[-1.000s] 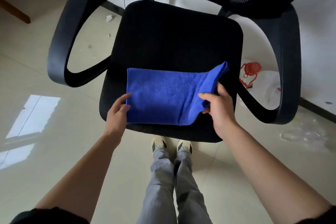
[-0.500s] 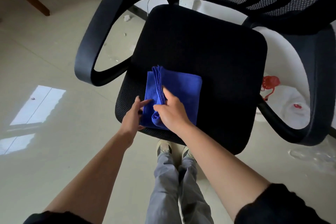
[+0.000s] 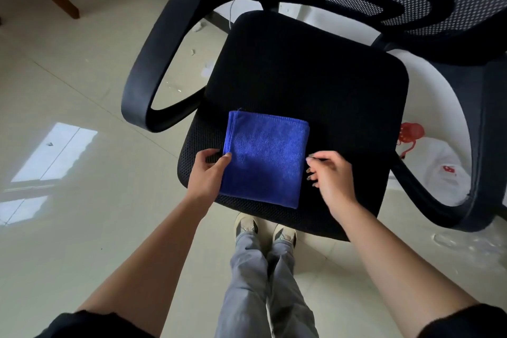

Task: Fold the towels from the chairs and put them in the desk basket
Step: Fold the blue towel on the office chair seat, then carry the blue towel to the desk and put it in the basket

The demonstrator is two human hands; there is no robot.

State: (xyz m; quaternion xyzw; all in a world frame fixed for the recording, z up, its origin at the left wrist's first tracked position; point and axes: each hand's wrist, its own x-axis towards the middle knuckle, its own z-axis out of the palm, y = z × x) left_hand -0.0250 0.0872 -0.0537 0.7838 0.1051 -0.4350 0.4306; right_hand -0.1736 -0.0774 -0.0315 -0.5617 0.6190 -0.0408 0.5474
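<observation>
You see a blue towel (image 3: 264, 158) of soft, matt terry cloth at frame centre, lying on a chair seat (image 3: 315, 82) of dull black woven mesh. The armrests (image 3: 153, 63) are smooth, slightly shiny black plastic. Your floor (image 3: 82, 107) is glossy pale tile, mirroring window light at left.

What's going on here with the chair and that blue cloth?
A person is standing over a black office chair and folding a blue towel on its seat. The towel lies flat in a neat folded square near the seat's front edge. The left hand pinches the towel's left edge, thumb on top. The right hand is beside the right edge with fingers loosely curled, not gripping anything. No basket is in view.
</observation>
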